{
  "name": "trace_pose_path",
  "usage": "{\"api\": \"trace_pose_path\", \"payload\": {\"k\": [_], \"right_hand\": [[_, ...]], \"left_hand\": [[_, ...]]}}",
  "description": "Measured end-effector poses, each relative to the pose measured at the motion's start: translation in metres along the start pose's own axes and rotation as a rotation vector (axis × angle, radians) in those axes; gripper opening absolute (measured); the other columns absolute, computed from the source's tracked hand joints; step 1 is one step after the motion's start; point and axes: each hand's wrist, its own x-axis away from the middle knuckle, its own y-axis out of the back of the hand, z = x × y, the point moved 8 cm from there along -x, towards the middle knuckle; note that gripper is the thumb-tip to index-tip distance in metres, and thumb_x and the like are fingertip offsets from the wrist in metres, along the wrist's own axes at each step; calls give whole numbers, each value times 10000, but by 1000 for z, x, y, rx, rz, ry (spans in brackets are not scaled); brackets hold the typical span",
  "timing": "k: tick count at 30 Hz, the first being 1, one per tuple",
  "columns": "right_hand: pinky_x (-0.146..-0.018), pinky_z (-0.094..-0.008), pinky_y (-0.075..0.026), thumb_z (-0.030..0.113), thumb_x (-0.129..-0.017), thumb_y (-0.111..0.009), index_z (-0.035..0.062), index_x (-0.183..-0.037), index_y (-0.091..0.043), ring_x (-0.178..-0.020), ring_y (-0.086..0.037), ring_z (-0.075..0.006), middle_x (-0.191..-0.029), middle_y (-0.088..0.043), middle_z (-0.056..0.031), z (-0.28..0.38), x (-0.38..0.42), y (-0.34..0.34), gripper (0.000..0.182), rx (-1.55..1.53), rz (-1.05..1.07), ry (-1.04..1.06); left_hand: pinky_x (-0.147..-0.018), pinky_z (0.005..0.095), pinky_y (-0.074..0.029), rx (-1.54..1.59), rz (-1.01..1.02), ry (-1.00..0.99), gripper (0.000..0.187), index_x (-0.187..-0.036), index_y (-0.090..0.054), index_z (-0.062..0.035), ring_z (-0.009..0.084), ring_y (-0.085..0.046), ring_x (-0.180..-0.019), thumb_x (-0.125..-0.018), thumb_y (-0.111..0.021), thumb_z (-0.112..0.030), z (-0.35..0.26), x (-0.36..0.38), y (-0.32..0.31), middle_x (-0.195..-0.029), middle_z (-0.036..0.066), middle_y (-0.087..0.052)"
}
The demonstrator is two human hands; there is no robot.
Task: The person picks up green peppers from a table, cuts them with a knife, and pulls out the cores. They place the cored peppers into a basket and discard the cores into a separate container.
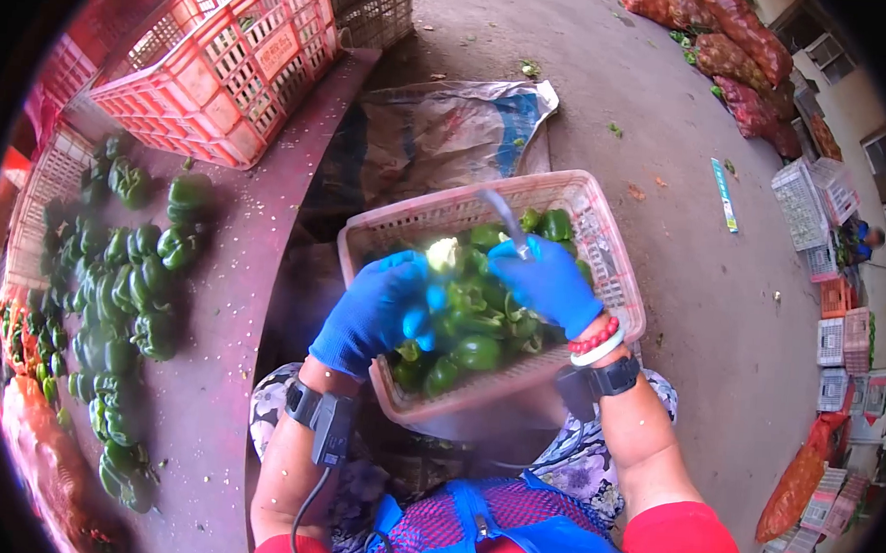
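Observation:
Both my hands wear blue gloves and hover over a pink plastic crate (pixel 619 256) of green bell peppers (pixel 479 352). My left hand (pixel 387 299) is closed, fingers curled, at the crate's left side. At its fingertips shows a whitish pepper core (pixel 444 255), which it seems to grip. My right hand (pixel 548 282) is wrapped round a tool with a curved grey metal end (pixel 506 220) pointing up and left. The tool's handle is hidden in the glove. Some peppers under the hands are blurred.
Green peppers (pixel 147 291) lie spread on the reddish table (pixel 233 266) at left. A large pink crate (pixel 264 57) stands on its far end. A sack (pixel 441 126) lies beyond my crate. Filled red sacks (pixel 745 52) and stacked crates (pixel 803 200) line the right side.

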Motion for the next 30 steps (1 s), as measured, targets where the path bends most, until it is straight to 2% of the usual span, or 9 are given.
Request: {"api": "trace_pose_path", "payload": {"k": [6,9,12,15,18,19,22,26,30], "right_hand": [[-555,-267,-477,220,-927,-655,62,-909,-645,-644,-598,-130,-759,-633,-23,-22,-30,28,160,-681,-47,-44],[-584,-270,-501,200,-923,-663,63,-882,-634,-668,-617,-145,-772,-643,-39,-27,-24,32,146,-884,-38,-152],[-597,-277,-520,210,-914,-685,53,-907,-651,-676,-632,-152,-797,-661,-46,-31,-17,31,161,-970,33,-184],[-612,-276,-525,215,-915,-690,48,-967,-675,-692,-642,-151,-827,-677,-46,-20,-6,33,176,-956,42,-136],[-639,-280,-530,208,-921,-684,58,-986,-680,-720,-646,-148,-842,-678,-43,-16,1,45,163,-952,24,-88],[-666,-281,-532,205,-930,-675,66,-1024,-681,-745,-643,-141,-859,-675,-34,-17,5,49,168,-969,8,-104],[-679,-283,-533,214,-936,-668,68,-1050,-677,-747,-633,-134,-854,-665,-23,-25,13,65,185,-956,-64,-132],[-639,-257,-515,250,-935,-672,69,-1080,-667,-702,-610,-108,-847,-654,-6,-31,27,91,231,-788,-120,-65],[-600,-262,-507,263,-942,-669,61,-1153,-622,-675,-595,-103,-865,-642,-17,-72,40,117,296,-759,-189,-192]], "left_hand": [[-396,225,-384,-320,-668,-119,247,-1167,-646,-94,75,-457,-433,-966,-590,-224,-79,182,81,-679,-8,-558],[-340,284,-407,-577,-905,118,222,-832,-583,-43,136,-500,-409,-893,-696,-224,-43,327,153,-602,25,-528],[-480,386,-534,-1205,-804,792,190,-952,-639,-11,245,-629,-549,-857,-702,-162,19,452,197,-730,144,-646],[-654,408,-540,-1994,-898,-158,190,-1027,-659,-17,284,-663,-678,-878,-671,-134,-58,380,97,-851,174,-660],[-784,374,-545,-1337,-922,-260,398,-1231,-651,-51,274,-698,-868,-838,-649,5,-78,244,26,-1010,164,-696],[-848,387,-543,-1301,-649,-293,381,-1245,-646,-73,317,-694,-966,-865,-637,-48,-72,191,-11,-1060,159,-710],[-729,421,-556,-1684,-102,-338,466,-1259,-616,-162,378,-666,-853,-797,-643,-107,40,36,-62,-943,171,-682],[-1053,670,-342,-2020,188,-479,486,-1270,-619,-207,416,-467,-1297,-786,-647,-165,152,-54,-92,-1364,148,-505],[-965,645,-421,-1949,-131,-171,493,-1216,-622,-205,419,-469,-1286,-736,-729,-239,130,-98,-8,-1386,135,-473]]}}
